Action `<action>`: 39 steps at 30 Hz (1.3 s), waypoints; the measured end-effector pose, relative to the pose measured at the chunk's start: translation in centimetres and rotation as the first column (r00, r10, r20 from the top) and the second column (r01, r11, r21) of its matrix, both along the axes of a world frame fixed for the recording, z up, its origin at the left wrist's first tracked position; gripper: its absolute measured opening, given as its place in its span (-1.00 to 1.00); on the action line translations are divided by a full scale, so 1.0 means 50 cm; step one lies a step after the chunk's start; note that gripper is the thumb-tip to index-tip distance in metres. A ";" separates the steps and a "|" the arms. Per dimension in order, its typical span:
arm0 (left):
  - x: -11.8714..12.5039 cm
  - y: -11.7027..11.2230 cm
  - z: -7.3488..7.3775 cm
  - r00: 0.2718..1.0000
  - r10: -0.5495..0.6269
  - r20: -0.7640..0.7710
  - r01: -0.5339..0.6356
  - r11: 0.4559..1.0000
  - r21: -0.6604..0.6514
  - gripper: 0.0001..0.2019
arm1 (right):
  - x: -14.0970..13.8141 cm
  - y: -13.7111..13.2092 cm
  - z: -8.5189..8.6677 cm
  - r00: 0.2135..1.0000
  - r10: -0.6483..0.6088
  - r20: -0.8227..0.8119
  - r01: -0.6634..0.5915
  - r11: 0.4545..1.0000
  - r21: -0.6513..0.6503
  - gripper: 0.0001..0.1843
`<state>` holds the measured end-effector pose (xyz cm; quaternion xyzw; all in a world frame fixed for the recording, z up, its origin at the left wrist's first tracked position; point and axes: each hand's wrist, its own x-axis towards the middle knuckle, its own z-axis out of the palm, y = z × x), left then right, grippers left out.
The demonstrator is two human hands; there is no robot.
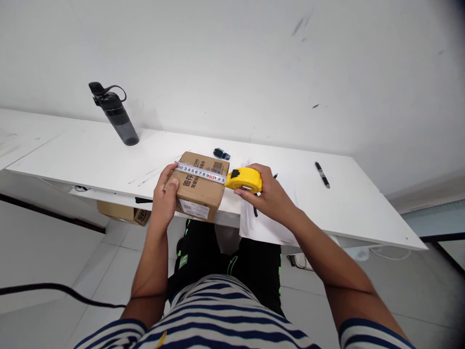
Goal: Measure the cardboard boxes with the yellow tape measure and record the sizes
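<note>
A brown cardboard box (200, 194) with dark printing and a white label rests at the front edge of the white table. My left hand (166, 195) grips its left side, thumb on the top face, fingers by the blade's end. In my right hand (271, 196) is a yellow tape measure (247, 179), held just off the box's right side. Its white blade (199, 171) stretches across the top of the box, numbers facing up. The fingers of my right hand behind the case are partly hidden.
A dark water bottle (119, 116) stands at the back left. Behind the box lies a watch (221, 153). White paper (265, 225) sits under my right hand, and a black pen (322, 175) lies to the right. Another cardboard box (121, 212) shows below the table (363, 208).
</note>
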<state>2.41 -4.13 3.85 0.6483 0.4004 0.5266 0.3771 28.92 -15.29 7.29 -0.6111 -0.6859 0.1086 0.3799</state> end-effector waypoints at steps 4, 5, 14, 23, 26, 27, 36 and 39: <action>0.000 0.000 0.000 1.000 -0.004 -0.001 0.004 1.000 0.003 -0.59 | 0.003 0.005 -0.002 0.999 0.005 0.045 -0.007 0.999 0.050 -0.37; 0.000 0.000 0.000 1.000 -0.002 0.000 0.002 1.000 0.002 -0.58 | 0.004 0.006 -0.003 0.998 0.005 0.059 -0.009 0.998 0.069 -0.37; 0.001 0.000 0.002 1.000 -0.002 0.011 0.003 1.000 -0.019 -0.58 | 0.004 0.024 -0.009 0.998 -0.037 0.040 0.027 0.973 0.227 -0.26; -0.002 0.000 0.001 1.000 -0.004 -0.004 0.004 1.000 -0.012 -0.58 | -0.021 0.055 0.000 0.996 -0.041 0.085 0.018 0.965 0.261 -0.27; -0.002 0.000 0.001 1.000 -0.004 0.000 0.004 1.000 -0.017 -0.57 | -0.021 0.054 0.004 0.992 -0.045 0.118 0.015 0.969 0.247 -0.25; -0.002 0.000 0.001 1.000 -0.003 0.002 0.003 1.000 -0.018 -0.57 | -0.021 0.053 0.005 0.990 -0.048 0.130 0.014 0.969 0.246 -0.25; -0.001 -0.005 0.007 1.000 0.005 -0.009 -0.005 1.000 -0.019 -0.58 | -0.014 0.040 -0.002 0.988 -0.041 0.147 0.005 0.972 0.236 -0.21; -0.001 -0.007 0.009 1.000 0.019 -0.014 -0.019 1.000 -0.013 -0.58 | -0.017 0.039 -0.005 0.991 -0.042 0.125 0.013 0.974 0.225 -0.23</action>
